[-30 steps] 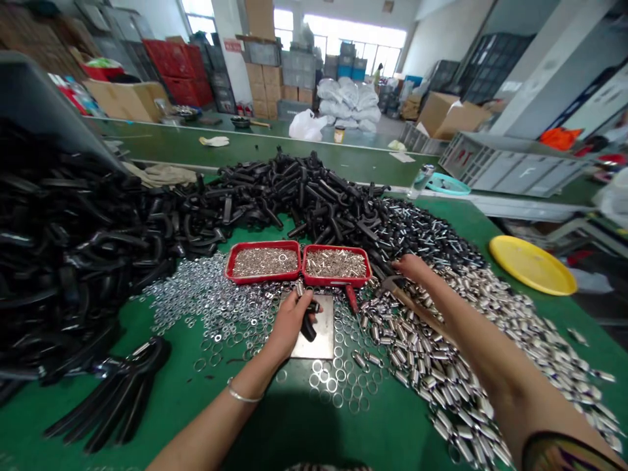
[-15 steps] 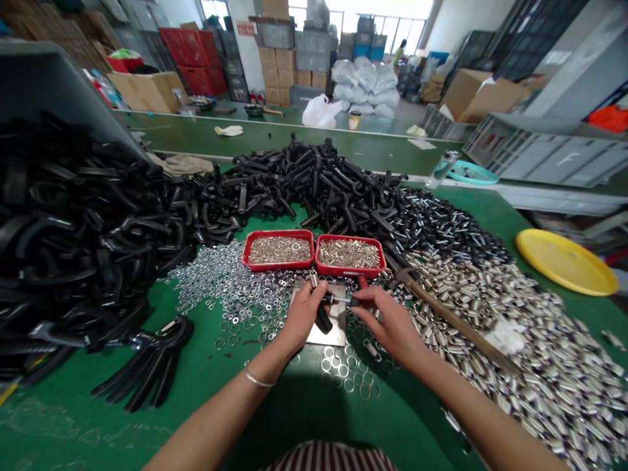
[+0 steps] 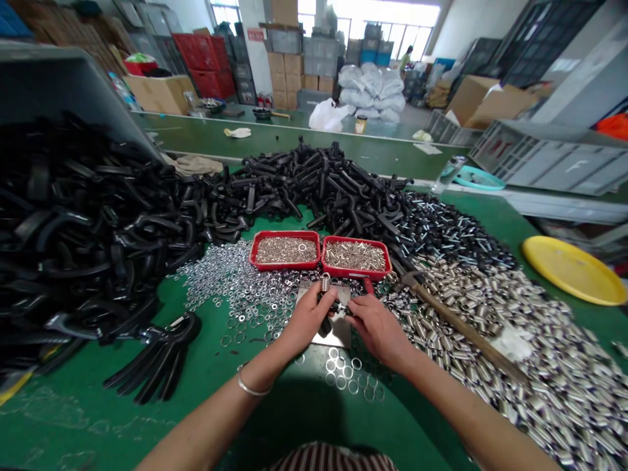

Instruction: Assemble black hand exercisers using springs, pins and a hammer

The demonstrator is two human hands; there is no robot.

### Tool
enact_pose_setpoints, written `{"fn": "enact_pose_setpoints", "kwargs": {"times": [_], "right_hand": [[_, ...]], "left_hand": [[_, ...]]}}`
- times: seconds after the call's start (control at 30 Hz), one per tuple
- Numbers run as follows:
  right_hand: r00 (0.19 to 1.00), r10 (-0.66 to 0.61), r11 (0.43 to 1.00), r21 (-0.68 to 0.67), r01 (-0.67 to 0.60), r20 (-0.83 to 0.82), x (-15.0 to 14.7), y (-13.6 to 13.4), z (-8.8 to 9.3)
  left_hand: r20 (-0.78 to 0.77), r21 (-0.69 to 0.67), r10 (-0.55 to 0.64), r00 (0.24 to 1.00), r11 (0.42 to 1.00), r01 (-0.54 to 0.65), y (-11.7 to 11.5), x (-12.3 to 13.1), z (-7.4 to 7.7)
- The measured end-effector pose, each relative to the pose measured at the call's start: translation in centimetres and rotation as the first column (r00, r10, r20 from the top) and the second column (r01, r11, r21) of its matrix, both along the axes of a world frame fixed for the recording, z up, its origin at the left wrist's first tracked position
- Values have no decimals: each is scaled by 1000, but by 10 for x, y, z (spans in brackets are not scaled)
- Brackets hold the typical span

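My left hand (image 3: 310, 317) is closed around a black plastic handle (image 3: 324, 327). A shiny ribbed metal piece, like a spring (image 3: 325, 282), stands up above its thumb. My right hand (image 3: 377, 326) pinches a small black-headed bolt (image 3: 346, 310) and holds it against the handle's right side. Fingers hide most of where the two meet. Both hands are over a flat metal plate (image 3: 338, 337) on the green table. Just behind them stand two red trays: the left tray (image 3: 287, 266) holds tiny metal parts, the right tray (image 3: 356, 273) small pins.
Loose metal rings (image 3: 343, 373) lie in front of the plate. Black handles (image 3: 314, 173) are heaped behind and to the left. A hammer (image 3: 466, 330) rests among metal sleeves (image 3: 554, 366) at right, near black-headed bolts (image 3: 456, 229) and a yellow tray lid (image 3: 572, 271).
My right hand has come closer to my left, and less of the bolt's shaft shows. The metal piece above my left thumb now stands more upright. The whole view has shifted slightly.
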State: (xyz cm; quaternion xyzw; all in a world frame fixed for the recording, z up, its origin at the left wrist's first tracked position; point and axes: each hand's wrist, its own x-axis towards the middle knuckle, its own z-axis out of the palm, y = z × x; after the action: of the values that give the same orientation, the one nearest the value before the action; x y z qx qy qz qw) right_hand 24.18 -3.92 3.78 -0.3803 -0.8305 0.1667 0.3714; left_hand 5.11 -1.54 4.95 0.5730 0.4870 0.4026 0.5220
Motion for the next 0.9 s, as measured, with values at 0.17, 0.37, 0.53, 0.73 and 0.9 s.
{"fn": "enact_pose_setpoints", "kwargs": {"times": [0.17,0.37,0.53,0.73,0.9], "right_hand": [[913,-114,882,-463,-88,-391,-13,-1,5],[756,-326,447,-797,-406,-568,-35,-3,4],[817,-206,144,-842,-520,-539,-34,2,1],[984,-173,774,-625,104,-49,-33,6,6],[985,64,621,-766,-167,-163,-34,2,0]], "left_hand": [[-221,206,76,972,978,-29,-4,-2,3],[-346,308,110,932,951,2,3,-10,-8],[-277,266,-15,961,960,91,9,-20,-10],[-187,173,55,981,985,-22,12,-25,-22],[-198,213,-16,980,975,58,4,-27,-20]]}}
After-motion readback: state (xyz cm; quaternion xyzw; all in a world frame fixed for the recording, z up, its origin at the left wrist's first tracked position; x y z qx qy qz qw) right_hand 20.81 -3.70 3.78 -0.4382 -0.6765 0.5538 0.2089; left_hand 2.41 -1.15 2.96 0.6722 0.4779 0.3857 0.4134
